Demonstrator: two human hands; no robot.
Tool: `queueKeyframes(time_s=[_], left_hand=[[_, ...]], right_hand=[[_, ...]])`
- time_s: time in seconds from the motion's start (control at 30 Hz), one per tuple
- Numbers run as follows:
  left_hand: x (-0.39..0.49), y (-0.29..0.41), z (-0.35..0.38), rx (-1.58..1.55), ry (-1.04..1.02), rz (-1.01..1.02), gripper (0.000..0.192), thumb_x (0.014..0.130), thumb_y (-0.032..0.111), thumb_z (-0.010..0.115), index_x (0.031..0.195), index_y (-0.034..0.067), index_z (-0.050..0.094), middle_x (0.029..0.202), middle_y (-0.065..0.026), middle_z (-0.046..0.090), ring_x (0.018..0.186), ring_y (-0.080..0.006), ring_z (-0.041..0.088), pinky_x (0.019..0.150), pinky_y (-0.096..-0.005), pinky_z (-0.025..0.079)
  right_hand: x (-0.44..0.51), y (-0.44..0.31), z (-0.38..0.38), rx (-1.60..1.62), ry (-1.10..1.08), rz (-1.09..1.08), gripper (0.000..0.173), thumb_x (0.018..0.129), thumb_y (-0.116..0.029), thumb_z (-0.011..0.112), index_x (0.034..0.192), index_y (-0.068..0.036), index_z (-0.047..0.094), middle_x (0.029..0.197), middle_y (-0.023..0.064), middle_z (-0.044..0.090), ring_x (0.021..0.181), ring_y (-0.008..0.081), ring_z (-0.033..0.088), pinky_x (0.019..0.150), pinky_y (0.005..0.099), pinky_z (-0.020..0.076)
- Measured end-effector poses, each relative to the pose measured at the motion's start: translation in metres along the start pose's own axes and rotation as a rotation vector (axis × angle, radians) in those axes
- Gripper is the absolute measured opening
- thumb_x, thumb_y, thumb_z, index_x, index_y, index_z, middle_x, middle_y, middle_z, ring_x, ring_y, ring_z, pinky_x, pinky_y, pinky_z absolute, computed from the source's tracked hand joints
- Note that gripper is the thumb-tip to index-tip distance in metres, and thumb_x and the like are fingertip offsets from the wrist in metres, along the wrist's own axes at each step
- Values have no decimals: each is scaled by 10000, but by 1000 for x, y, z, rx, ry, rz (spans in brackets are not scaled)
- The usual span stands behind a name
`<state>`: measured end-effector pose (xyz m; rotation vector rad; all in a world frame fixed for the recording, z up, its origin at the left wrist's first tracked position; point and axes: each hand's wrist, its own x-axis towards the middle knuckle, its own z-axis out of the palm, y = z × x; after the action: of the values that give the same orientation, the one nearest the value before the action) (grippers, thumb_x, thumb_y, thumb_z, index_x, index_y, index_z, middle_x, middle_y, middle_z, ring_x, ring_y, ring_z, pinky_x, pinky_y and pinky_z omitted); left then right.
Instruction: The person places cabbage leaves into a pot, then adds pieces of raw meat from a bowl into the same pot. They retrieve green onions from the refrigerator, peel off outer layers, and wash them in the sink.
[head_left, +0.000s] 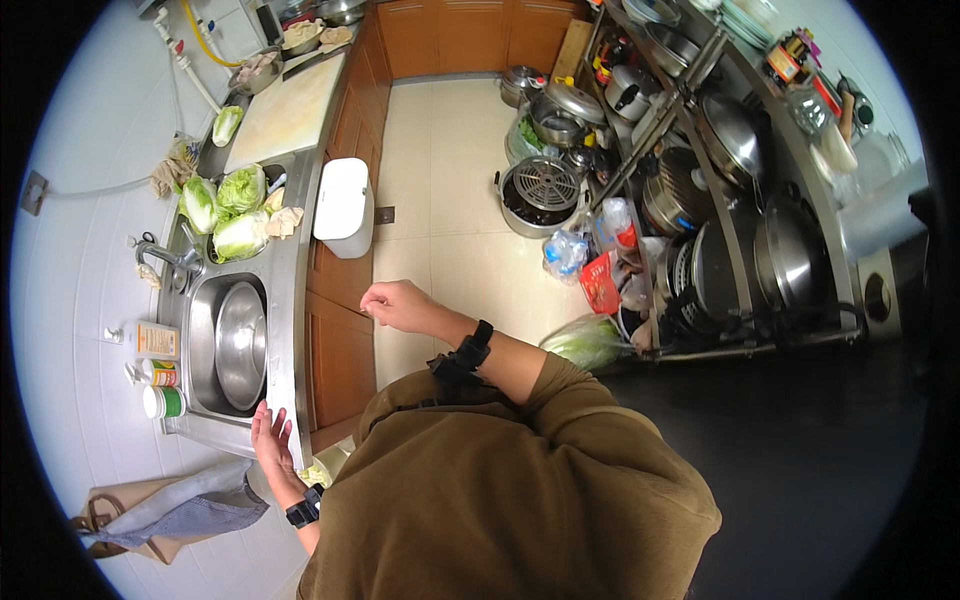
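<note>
My left hand (273, 437) is at the sink's near corner, palm up, fingers apart and nothing in it. Over the floor, beside the wooden cabinet doors, my right hand (396, 304) has its fingers curled; whether anything small is between them cannot be told. A steel bowl (241, 345) stands tilted inside the steel sink (201, 300). Several napa cabbages (241, 189) fill the second basin beyond the faucet (176, 256). A cutting board (289, 112) lies farther along the counter, with a knife (315, 63) at its far end.
A white bin (343, 202) hangs at the cabinet front. Pots (525, 217), plastic bags (566, 255) and a bagged cabbage (589, 341) stand on the floor to the right, by a metal rack (720, 217) of pans. Bottles (156, 340) line the sink's wall side.
</note>
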<state>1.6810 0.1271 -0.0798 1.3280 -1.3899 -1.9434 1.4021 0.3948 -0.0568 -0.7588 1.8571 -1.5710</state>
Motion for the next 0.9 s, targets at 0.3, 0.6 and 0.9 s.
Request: queueKeyframes(time_s=[0.3, 0.6, 0.9], left_hand=[[-16, 9, 85, -53, -71, 39, 325, 892, 146, 588, 1194, 44, 526, 1094, -50, 575, 895, -179, 632, 636, -254, 523], [-18, 9, 110, -1, -107, -19, 321, 898, 157, 590, 1192, 38, 534, 1063, -36, 590, 887, -161, 632, 656, -257, 523], [-15, 7, 79, 12, -109, -34, 310, 904, 159, 577, 1191, 47, 541, 1070, -39, 588, 874, -162, 637, 653, -257, 536]], right_hand=[[-16, 7, -77, 23, 74, 76, 204, 863, -159, 534, 926, 7, 634, 770, 74, 651, 617, 142, 606, 591, 276, 484], [-42, 23, -114, 31, 152, 204, 202, 889, -178, 526, 990, -26, 612, 845, 31, 629, 693, 115, 620, 563, 242, 491], [-41, 28, -81, 35, 102, 237, 204, 898, -183, 522, 998, -27, 606, 863, 33, 633, 693, 113, 616, 559, 242, 489]])
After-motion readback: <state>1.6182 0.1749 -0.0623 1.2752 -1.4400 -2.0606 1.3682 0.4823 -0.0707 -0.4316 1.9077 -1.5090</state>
